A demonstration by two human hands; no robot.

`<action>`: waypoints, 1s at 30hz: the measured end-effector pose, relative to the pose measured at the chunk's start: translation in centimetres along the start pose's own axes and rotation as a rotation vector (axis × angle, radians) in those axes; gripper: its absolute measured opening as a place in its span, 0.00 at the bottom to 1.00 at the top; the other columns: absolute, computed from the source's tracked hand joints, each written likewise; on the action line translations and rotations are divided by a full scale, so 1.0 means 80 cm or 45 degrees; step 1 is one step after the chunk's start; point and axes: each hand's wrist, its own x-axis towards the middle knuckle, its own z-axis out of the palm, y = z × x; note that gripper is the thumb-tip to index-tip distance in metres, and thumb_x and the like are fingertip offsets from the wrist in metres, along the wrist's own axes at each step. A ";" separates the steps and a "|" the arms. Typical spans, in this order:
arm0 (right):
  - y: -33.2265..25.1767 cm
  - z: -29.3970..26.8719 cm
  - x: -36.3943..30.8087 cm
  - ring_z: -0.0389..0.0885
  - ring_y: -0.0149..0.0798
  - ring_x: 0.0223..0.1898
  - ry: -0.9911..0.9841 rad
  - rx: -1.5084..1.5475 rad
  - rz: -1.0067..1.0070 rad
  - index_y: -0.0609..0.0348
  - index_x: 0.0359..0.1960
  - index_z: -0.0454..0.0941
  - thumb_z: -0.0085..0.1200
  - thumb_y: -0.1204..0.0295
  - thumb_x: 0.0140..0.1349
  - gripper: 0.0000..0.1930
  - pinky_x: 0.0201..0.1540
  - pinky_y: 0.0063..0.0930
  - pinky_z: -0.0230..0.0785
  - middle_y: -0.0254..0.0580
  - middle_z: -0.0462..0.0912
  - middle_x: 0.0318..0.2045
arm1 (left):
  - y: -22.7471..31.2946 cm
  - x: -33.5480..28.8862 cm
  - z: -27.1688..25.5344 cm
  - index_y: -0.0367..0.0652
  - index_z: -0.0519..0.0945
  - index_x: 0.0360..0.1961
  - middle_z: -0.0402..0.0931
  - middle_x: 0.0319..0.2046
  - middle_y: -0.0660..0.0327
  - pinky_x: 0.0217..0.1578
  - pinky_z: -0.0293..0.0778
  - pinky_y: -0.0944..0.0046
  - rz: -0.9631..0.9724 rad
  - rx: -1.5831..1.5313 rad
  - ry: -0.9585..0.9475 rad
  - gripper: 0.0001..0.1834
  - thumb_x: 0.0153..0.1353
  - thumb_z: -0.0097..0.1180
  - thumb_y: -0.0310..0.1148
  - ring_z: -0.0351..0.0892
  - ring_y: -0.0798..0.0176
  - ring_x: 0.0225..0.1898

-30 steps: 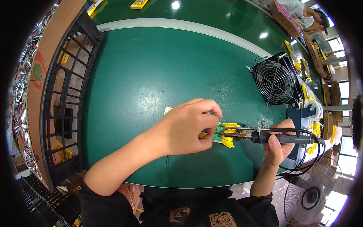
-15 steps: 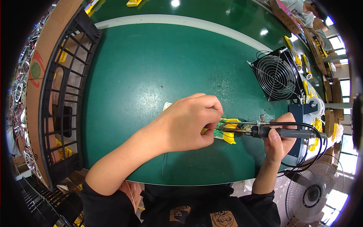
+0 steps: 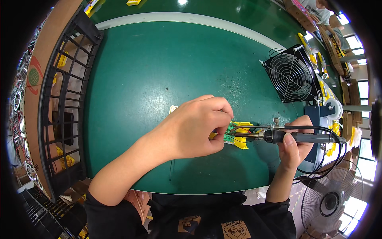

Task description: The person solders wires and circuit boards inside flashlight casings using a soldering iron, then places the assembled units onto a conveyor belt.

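My right hand grips a soldering iron by its dark handle, with a thin metal feed tube running alongside the barrel. The iron lies level, its tip pointing left at a small green circuit board. That board sits in a yellow plastic housing on the bench. Over the board's left side, my left hand is closed in a pinch; its fingertips and whatever they hold are hidden behind the hand. A pale piece with a yellow edge peeks out beyond my left wrist.
A black framed fan stands at the right on the green bench. Beside it is a blue stand with a white spool. Black cables loop right of the iron. A black plastic crate borders the left; a floor fan stands lower right.
The whole view has shifted slightly, with bench items sitting a little higher and further left. Both hands keep nearly the same pose, and the iron's tip stays at the board.
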 end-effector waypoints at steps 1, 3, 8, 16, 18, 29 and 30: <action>-0.001 0.001 0.000 0.60 0.21 0.12 0.002 0.017 -0.001 0.65 0.21 0.66 0.53 0.74 0.42 0.09 0.15 0.13 0.51 0.35 0.65 0.19 | 0.000 0.000 0.000 0.40 0.68 0.12 0.72 0.29 0.63 0.26 0.69 0.67 -0.001 0.002 0.001 0.06 0.34 0.54 0.23 0.71 0.63 0.26; 0.000 0.002 0.000 0.60 0.21 0.12 0.006 0.013 -0.010 0.65 0.21 0.66 0.53 0.74 0.42 0.09 0.15 0.13 0.51 0.35 0.65 0.19 | 0.000 0.000 0.000 0.40 0.68 0.12 0.72 0.29 0.63 0.26 0.69 0.67 -0.004 0.003 0.001 0.06 0.34 0.54 0.23 0.71 0.63 0.26; 0.001 0.001 0.000 0.60 0.21 0.11 0.013 0.026 -0.015 0.65 0.22 0.66 0.53 0.75 0.42 0.09 0.14 0.13 0.51 0.36 0.65 0.19 | 0.000 0.000 0.000 0.40 0.69 0.12 0.72 0.29 0.63 0.27 0.70 0.67 -0.014 0.007 -0.004 0.06 0.34 0.54 0.23 0.71 0.63 0.26; 0.001 0.001 0.000 0.60 0.21 0.11 0.002 0.027 -0.005 0.66 0.22 0.66 0.52 0.75 0.42 0.08 0.14 0.13 0.50 0.36 0.65 0.19 | 0.000 -0.001 0.001 0.40 0.68 0.12 0.72 0.29 0.63 0.27 0.69 0.67 -0.019 0.008 0.003 0.06 0.34 0.55 0.23 0.71 0.62 0.26; 0.001 0.000 0.000 0.60 0.21 0.11 -0.006 0.023 -0.003 0.66 0.22 0.66 0.52 0.75 0.42 0.08 0.14 0.13 0.50 0.36 0.65 0.19 | 0.000 -0.001 0.001 0.40 0.68 0.12 0.72 0.29 0.63 0.27 0.69 0.66 -0.019 0.006 0.004 0.07 0.34 0.55 0.23 0.71 0.62 0.26; -0.004 -0.006 0.000 0.53 0.20 0.10 0.011 0.032 0.007 0.62 0.23 0.58 0.50 0.72 0.44 0.12 0.12 0.11 0.49 0.34 0.60 0.17 | 0.000 -0.002 0.001 0.40 0.68 0.12 0.72 0.28 0.63 0.26 0.69 0.67 -0.017 -0.019 0.014 0.07 0.34 0.54 0.23 0.71 0.63 0.26; -0.005 -0.006 0.000 0.53 0.20 0.10 0.012 0.033 0.005 0.62 0.23 0.58 0.50 0.72 0.44 0.12 0.12 0.11 0.49 0.34 0.60 0.17 | 0.000 -0.001 0.000 0.40 0.68 0.12 0.72 0.28 0.63 0.26 0.69 0.67 -0.016 -0.017 0.013 0.07 0.34 0.54 0.23 0.71 0.63 0.26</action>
